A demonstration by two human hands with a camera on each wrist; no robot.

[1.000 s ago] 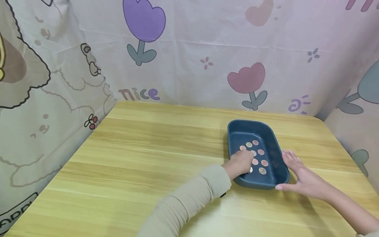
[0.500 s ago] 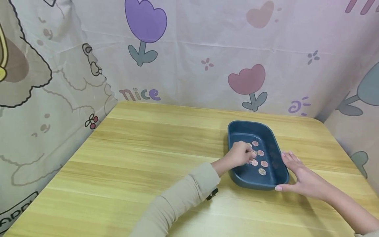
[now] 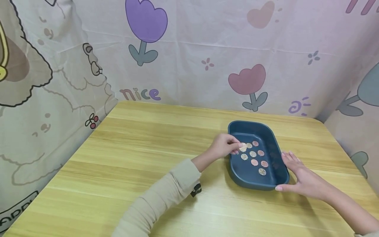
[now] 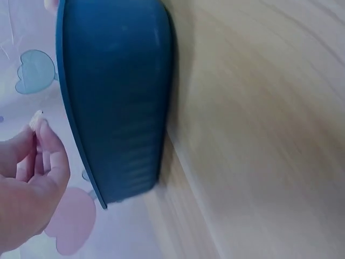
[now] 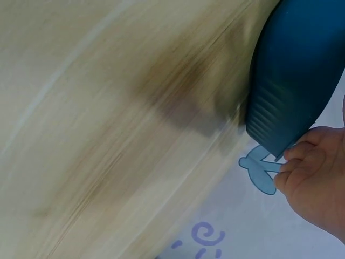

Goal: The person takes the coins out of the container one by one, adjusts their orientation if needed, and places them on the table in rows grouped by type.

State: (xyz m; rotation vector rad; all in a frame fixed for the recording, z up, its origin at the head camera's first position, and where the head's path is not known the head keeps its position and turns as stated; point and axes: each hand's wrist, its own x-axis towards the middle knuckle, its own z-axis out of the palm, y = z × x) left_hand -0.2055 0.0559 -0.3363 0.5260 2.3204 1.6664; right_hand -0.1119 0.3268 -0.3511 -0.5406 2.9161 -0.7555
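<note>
My left hand is over the left rim of a dark blue tray. Its thumb and fingertips pinch a small pale disc, which shows at the fingertips in the left wrist view too. In the tray lie several similar patterned discs, some pinkish, some yellowish. One disc is partly hidden by the pinched one. My right hand touches the tray's right wall with extended fingers, its thumb at the near right corner. In the right wrist view, its fingers rest against the tray's rim.
The tray stands toward the right of a light wooden table. A printed cloth with flowers hangs behind the table and along its sides. A black device is strapped at the left wrist.
My left hand has moved from the near left of the tray's floor back and left to the left rim. A disc near the tray's front has left its place. The right hand stays put.
</note>
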